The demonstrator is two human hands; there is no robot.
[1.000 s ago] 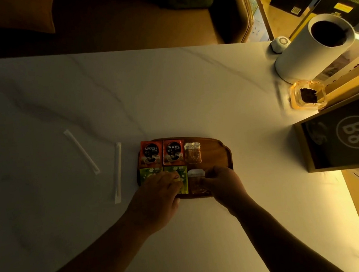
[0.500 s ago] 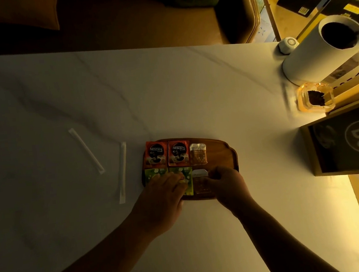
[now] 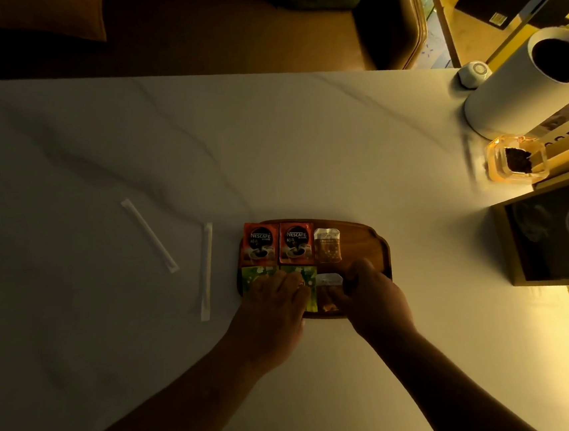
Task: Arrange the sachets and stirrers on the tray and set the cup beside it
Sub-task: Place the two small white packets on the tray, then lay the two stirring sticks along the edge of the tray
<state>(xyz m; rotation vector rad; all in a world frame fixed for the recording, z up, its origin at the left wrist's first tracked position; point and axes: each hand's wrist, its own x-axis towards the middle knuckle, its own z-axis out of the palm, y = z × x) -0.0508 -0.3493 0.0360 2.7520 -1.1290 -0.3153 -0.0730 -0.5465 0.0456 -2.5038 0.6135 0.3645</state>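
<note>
— Since a second earlier, what had moved?
— Hardly anything; both hands stayed at the tray [image 3: 365, 242].
— Their grip?
— Left hand [image 3: 271, 307] lay flat on green sachets [image 3: 259, 275]; right hand [image 3: 374, 293] pinched a clear sachet [image 3: 329, 280]. Two stirrers [image 3: 207, 271] lay left of the tray.

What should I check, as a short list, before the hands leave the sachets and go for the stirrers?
1. Two red coffee sachets side by side in the tray's far row: ok.
2. Green sachets flat in the near row: cannot tell, left hand covers them.
3. Near clear sachet in line with the far clear sachet: cannot tell, right hand is on it.
4. Bare wood on the tray for the stirrers: ok.
5. Both stirrers on the tray: not ok, both lie on the table.
</note>
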